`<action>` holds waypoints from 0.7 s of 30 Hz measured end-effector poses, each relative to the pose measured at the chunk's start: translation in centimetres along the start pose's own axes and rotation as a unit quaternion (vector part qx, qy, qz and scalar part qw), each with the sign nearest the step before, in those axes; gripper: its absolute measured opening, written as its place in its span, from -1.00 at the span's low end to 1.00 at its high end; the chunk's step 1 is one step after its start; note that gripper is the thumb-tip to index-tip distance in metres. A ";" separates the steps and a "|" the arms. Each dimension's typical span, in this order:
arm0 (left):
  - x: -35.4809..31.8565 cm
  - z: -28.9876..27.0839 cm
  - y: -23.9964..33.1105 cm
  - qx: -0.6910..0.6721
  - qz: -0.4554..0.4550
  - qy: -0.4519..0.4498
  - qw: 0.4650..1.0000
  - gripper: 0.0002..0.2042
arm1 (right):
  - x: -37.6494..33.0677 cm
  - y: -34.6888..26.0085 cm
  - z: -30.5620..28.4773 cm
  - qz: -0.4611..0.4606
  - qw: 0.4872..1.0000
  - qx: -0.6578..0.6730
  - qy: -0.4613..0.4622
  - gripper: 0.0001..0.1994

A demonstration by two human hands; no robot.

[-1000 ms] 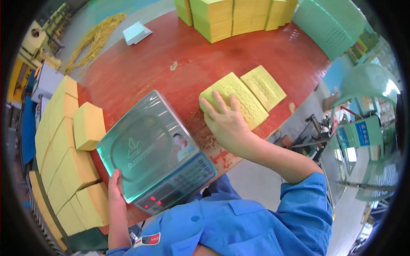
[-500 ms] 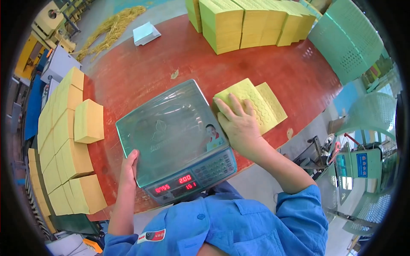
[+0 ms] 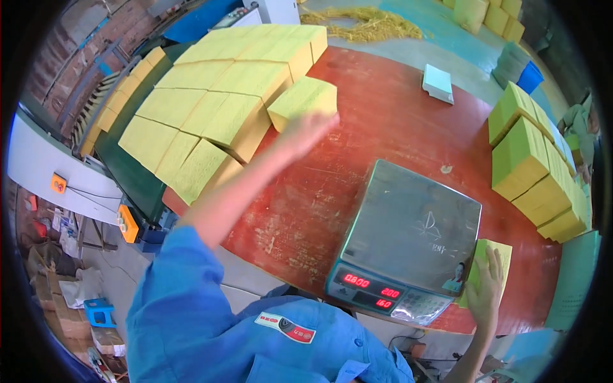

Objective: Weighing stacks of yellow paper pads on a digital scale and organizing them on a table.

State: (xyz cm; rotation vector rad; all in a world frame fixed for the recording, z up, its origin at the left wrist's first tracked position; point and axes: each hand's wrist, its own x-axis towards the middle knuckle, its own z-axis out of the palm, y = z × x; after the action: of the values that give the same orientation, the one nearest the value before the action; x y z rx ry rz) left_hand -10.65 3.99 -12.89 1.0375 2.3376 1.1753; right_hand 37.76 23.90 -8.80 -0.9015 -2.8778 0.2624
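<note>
Left hand: my left hand (image 3: 305,131) is stretched out over the red-brown wooden table (image 3: 383,134), fingers loosely spread and closed on nothing; it is blurred, and its tips touch or nearly touch a yellow rectangular sponge block (image 3: 304,100), I cannot tell which.
Sponge block: it lies far to the left of the grey digital weighing scale (image 3: 408,239), at the near edge of the big stack of yellow sponge blocks (image 3: 211,108).
Right hand: my right hand (image 3: 485,290) lies flat, fingers open, on a thin stack of yellow embossed sheets (image 3: 495,262).
Sheets: just beside the scale's right front corner, partly under my palm.
Scale: steel pan bare, red digits lit on its front panel, near the table's front edge.
Further out: more stacked yellow blocks (image 3: 536,159) well right of the scale; a small white box (image 3: 438,83) far behind it; loose yellow straw-like shreds (image 3: 364,25) beyond the table.
</note>
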 end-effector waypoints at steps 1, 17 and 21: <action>3.3 -2.2 -0.2 0.083 -0.041 0.012 0.996 -0.44 | -0.5 0.4 -0.3 0.004 1.000 0.016 0.020 -0.54; -13.2 -1.6 -3.6 0.362 0.103 -0.049 0.925 -0.08 | -4.7 -29.6 21.2 0.062 0.550 0.713 -0.431 -0.57; -26.0 -1.2 -1.1 0.330 0.098 -0.031 0.938 -0.08 | -7.3 -30.2 24.1 0.172 0.427 0.757 -0.464 -0.37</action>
State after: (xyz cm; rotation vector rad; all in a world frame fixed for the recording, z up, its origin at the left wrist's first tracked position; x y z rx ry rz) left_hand 5.92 -16.09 -13.92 1.5160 2.6844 0.3762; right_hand 23.12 -7.86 -26.75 -0.7499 -1.1461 3.2813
